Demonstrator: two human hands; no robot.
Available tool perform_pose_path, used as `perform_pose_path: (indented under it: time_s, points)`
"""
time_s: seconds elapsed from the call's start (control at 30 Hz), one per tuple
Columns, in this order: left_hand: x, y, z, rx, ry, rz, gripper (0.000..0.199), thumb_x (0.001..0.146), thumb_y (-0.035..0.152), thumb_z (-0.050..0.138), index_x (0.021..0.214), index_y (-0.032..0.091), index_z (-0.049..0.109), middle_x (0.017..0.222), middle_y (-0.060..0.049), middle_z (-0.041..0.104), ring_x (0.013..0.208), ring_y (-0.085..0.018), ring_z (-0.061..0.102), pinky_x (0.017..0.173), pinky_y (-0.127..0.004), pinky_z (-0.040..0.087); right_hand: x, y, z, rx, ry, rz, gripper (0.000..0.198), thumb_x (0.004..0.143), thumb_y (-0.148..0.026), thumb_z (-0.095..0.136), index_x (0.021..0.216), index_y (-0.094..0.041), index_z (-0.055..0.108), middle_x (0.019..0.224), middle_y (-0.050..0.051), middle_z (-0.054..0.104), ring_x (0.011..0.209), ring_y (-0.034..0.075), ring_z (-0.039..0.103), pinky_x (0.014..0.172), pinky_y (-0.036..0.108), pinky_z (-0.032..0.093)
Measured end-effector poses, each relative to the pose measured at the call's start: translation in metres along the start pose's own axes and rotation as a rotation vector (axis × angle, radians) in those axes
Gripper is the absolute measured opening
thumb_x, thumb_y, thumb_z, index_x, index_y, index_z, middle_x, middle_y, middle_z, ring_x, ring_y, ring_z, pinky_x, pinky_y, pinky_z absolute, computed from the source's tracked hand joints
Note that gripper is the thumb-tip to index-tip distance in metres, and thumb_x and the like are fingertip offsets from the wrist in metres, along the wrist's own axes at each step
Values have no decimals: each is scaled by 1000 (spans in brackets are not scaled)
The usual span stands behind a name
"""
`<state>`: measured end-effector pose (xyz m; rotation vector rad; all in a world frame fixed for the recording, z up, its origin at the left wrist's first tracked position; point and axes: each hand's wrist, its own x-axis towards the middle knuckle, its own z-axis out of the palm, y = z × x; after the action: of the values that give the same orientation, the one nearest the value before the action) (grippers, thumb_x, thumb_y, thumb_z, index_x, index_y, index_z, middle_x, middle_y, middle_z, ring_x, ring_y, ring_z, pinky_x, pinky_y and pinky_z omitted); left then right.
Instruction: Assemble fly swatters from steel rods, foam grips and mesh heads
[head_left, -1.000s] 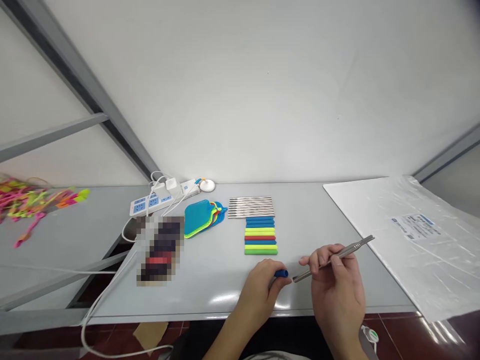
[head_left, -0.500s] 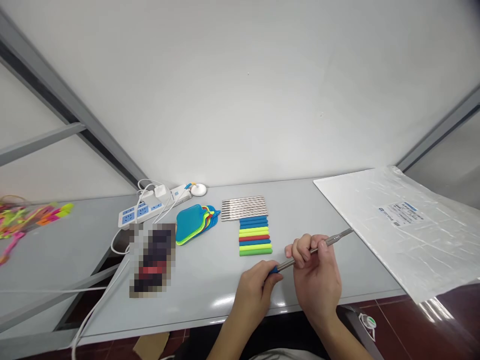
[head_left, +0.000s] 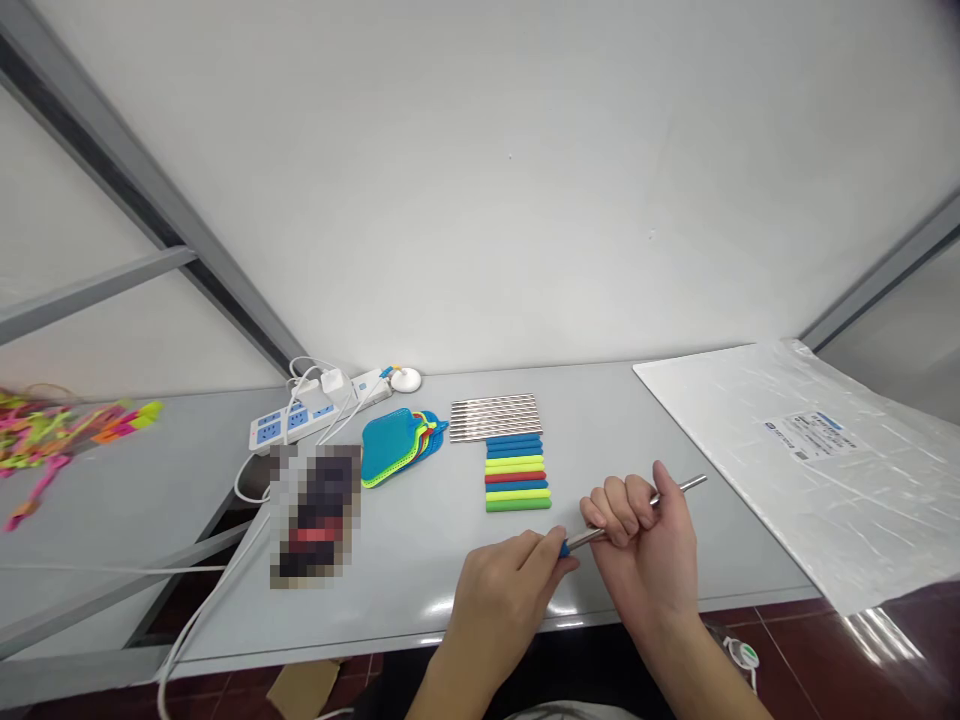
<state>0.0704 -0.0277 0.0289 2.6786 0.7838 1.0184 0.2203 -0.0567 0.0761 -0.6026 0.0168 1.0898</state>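
Both hands meet over the front of the table, working along one slanting piece. My left hand (head_left: pixel 510 580) is closed around a blue handle (head_left: pixel 565 549), mostly hidden by the fingers. Out of that handle runs a shiny metal rod (head_left: pixel 585 538), pointing up to the right. My right hand (head_left: pixel 645 550), palm up, has its fingers curled over the rod, and its thumb sticks up beside it. The rod's bare end shows beyond the thumb. Behind the hands lies a row of coloured handles (head_left: pixel 517 478), with several metal rods (head_left: pixel 495 417) lined up beyond them.
Overlapping fly swatter heads (head_left: pixel 390 445) lie left of the rods. Further left are a power strip (head_left: pixel 292 424) with plugs and cables, a white round device (head_left: pixel 406 380) and a blurred-out item (head_left: pixel 319 520). A white plastic package (head_left: pixel 750 430) covers the right side.
My right fingers have curled tighter around the rod, and the thumb has come up off it. The rod's far end points slightly lower. My left hand keeps its hold on the handle.
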Motion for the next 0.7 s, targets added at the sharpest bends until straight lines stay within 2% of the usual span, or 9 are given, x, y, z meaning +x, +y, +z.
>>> perform_pose_path:
  time_s: [0.1,0.2,0.27,0.33,0.43,0.5,0.6,0.67,0.7]
  points:
    - [3,6,-10,-129,-17,-90,20,95,25,58,111,17,66,72,-2,66,60,-14,60,54,-24,42,-8,14,1,-69,-72,57,52,94,-41,51,56,-22,22,51,-7,19,48,11,21,54,30,38]
    - [2,5,-17,-487,6,-369,17,93,32,61,101,21,70,81,-4,72,69,-16,65,62,-26,49,-17,27,2,-224,-234,53,49,95,-41,48,54,-22,29,57,-3,33,56,14,36,65,35,45]
    - [0,1,-22,-813,103,-625,27,93,42,58,104,21,70,94,-8,73,71,-18,67,58,-26,52,-19,33,3,-318,-314,6,48,96,-42,46,54,-22,34,68,1,44,69,18,47,72,39,47]
    - [-3,-4,-25,-1129,249,-834,37,95,49,51,108,18,66,99,-12,72,68,-19,67,49,-26,51,-17,39,3,-385,-314,-23,48,96,-43,43,54,-22,35,75,3,48,79,21,52,77,41,47]
    - [-6,-8,-29,-1454,407,-960,40,94,51,50,100,13,63,88,-13,70,70,-21,67,46,-26,52,-11,52,1,-507,-275,-78,47,96,-43,43,54,-22,39,81,5,53,87,23,55,81,42,47]
    - [-7,-10,-31,-1515,489,-1030,36,92,49,55,92,13,61,80,-10,68,71,-21,67,44,-24,50,-7,63,-2,-622,-304,-115,46,96,-44,44,55,-21,48,87,7,58,93,24,56,82,40,48]
    - [-13,-17,-37,-1393,618,-1165,32,88,47,64,91,16,57,67,-2,63,63,-17,66,33,-13,33,-1,71,-4,-824,-401,-177,34,93,-46,50,73,-22,65,93,7,64,97,25,60,84,40,49]
    - [-20,-26,-46,-1281,700,-1211,34,86,48,67,94,18,55,57,4,55,57,-15,64,30,-11,21,4,67,-4,-995,-447,-238,23,89,-45,59,91,-24,68,87,5,66,88,24,63,77,36,52]
    - [-24,-31,-51,-1229,735,-1218,35,85,50,66,95,18,55,55,6,52,55,-15,63,30,-11,19,7,63,-4,-1094,-485,-266,21,85,-44,64,93,-25,68,81,3,66,79,22,64,70,33,53]
